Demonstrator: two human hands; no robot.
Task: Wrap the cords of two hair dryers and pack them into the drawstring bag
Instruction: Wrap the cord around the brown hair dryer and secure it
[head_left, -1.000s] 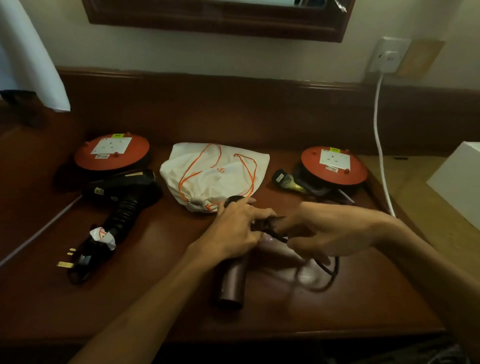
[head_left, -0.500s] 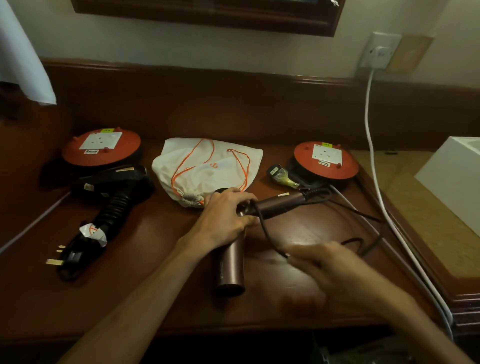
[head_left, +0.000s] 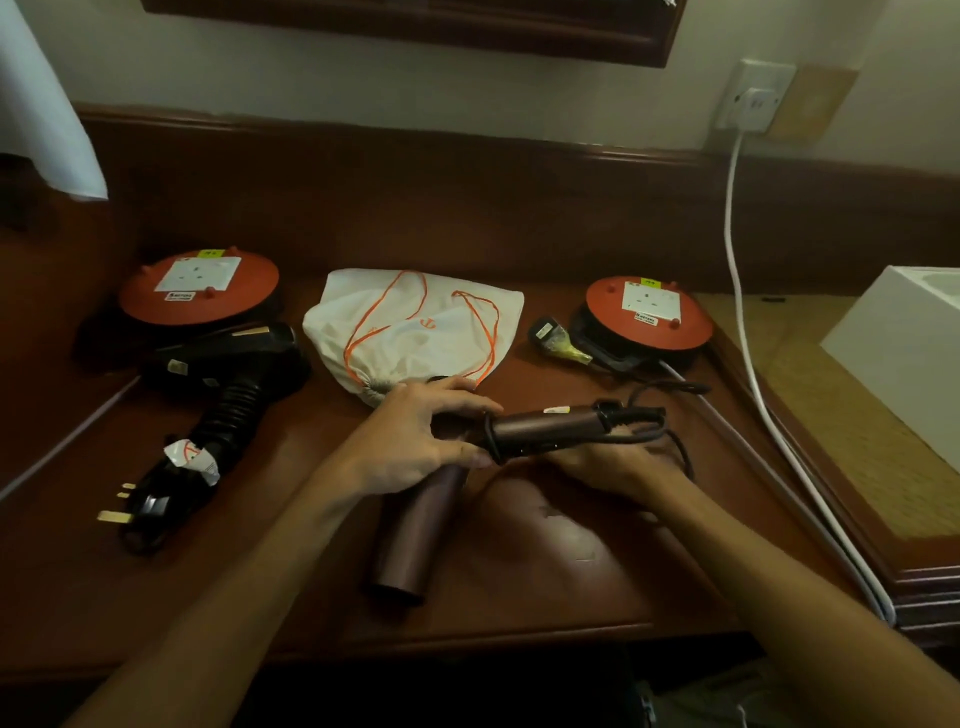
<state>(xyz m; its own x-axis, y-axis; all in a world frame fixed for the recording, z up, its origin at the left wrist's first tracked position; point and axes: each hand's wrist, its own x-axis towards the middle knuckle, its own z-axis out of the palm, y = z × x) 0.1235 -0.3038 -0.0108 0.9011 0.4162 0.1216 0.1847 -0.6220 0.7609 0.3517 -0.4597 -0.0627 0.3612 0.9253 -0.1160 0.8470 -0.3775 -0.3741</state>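
Writing: small white labels on both orange reels, left reel (head_left: 200, 289) and right reel (head_left: 649, 310), text too small to read; each has a yellow-green sticker at the far edge. The white drawstring bag (head_left: 415, 327) carries a small orange mark, unreadable, and lies between the reels at the back of the bench (head_left: 571, 561). The black hair dryer (head_left: 228, 374) lies left of the bag, cord bundled by its handle with a white tag with red print, plug pins toward the near left. Left hand (head_left: 415, 441) grips the brown hair dryer (head_left: 540, 428) where barrel meets handle, fingers curled around it. Right hand (head_left: 618, 462) sits under the handle end, fingers mostly hidden, closed on the black cord (head_left: 660, 423) as far as shows.
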